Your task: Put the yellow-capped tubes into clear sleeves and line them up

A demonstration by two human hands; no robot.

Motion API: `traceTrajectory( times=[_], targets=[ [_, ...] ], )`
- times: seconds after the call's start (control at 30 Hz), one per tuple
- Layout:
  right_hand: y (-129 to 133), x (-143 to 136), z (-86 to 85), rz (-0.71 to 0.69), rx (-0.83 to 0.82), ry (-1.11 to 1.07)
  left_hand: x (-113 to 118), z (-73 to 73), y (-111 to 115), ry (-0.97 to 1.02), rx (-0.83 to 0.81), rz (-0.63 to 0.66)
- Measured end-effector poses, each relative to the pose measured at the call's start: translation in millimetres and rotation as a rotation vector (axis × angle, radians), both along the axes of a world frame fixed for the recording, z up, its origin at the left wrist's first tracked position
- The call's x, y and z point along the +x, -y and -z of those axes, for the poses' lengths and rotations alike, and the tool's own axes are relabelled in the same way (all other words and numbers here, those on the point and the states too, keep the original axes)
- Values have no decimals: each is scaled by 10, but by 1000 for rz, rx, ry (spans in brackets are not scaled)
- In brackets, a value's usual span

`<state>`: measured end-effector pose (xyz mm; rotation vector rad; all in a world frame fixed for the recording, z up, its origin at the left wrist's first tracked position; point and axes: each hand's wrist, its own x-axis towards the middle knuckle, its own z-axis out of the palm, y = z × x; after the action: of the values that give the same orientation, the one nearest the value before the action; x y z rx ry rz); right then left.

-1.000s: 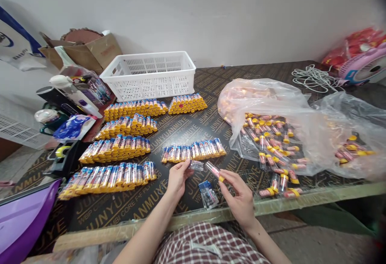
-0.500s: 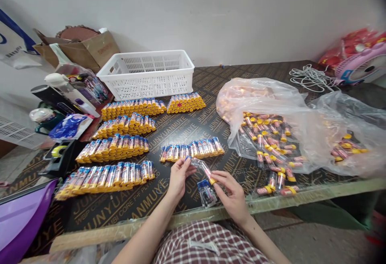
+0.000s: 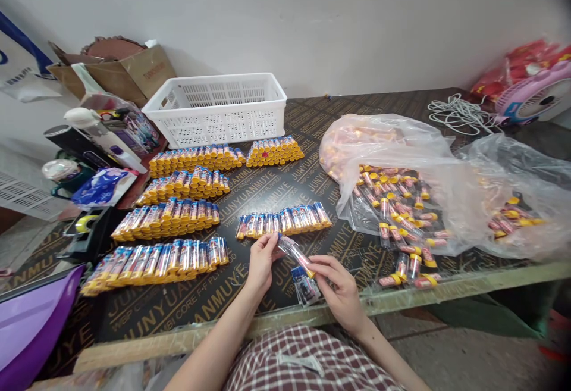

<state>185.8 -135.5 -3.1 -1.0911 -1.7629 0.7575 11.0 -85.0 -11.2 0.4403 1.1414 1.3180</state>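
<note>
- Small clear plastic tube with a yellow cap and pink inside (image 3: 295,254), held slanting just above the dark printed tabletop (image 3: 285,191), right in front of the white plastic basket with holes (image 3: 217,109) but well apart from it, near the table's front edge.
- Left hand (image 3: 261,260) pinched on the tube's upper end, fingers (image 3: 273,242) closed around it, thumb on top.
- Right hand (image 3: 339,287) pinched on the tube's lower, yellow-capped end, fingertips (image 3: 317,267) closed on it, other fingers curled loosely.
- Little stack of clear sleeves with blue print (image 3: 305,284) lying flat on the table, just under the tube and between the two hands, far in front of the basket.
- Short row of wrapped blue-and-yellow tubes (image 3: 284,222) lying side by side just beyond the hands, between them and the basket.
- Four longer rows of wrapped tubes (image 3: 175,218) in front of the basket and a bit to its left, one row behind another, nearest row (image 3: 156,263) well to the left of the left hand.
- One more small stack of yellow-ended tubes (image 3: 275,151) touching close to the basket's front right corner.
- Big clear plastic bag full of loose yellow-capped tubes (image 3: 392,188) to the right of the basket, with some tubes spilled out near the table's front edge (image 3: 408,272).
- Second clear plastic bag (image 3: 517,200) farther right still, a few tubes inside.
- White coiled cord (image 3: 459,114) and pink round fan (image 3: 533,96) at the far right, level with the basket.
- Brown cardboard box (image 3: 120,72) just left of the basket, behind bottles and clutter (image 3: 98,135).
- Red-and-white checked shirt (image 3: 307,361) at the bottom, nearest the camera.
</note>
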Motion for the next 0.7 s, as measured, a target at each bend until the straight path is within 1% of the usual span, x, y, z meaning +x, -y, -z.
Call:
traceTrajectory(
  times=[0.13, 0.27, 0.33, 0.43, 0.5, 0.6, 0.67, 0.7],
  targets=[
    [-6, -21, 30, 15, -33, -11, 58, -82, 33, 45, 9, 134],
    [-21, -31, 72, 45, -52, -43, 99, -156, 60, 72, -39, 212],
    [-40, -24, 83, 65, -9, -13, 117, -169, 90, 73, -66, 282],
    [-98, 1, 59, 80, 92, 50, 156, -165, 168, 72, -96, 428],
    [-148, 25, 14, 22, 98, 55, 184, -159, 226, 66, -107, 502],
    [-209, 61, -63, -184, -18, 38, 209, -170, 279, 52, -97, 579],
    [-228, 79, -96, -294, -76, 40, 204, -190, 282, 68, -78, 607],
    [-230, 85, -103, -319, -84, 45, 197, -202, 275, 87, -67, 605]
  ],
)
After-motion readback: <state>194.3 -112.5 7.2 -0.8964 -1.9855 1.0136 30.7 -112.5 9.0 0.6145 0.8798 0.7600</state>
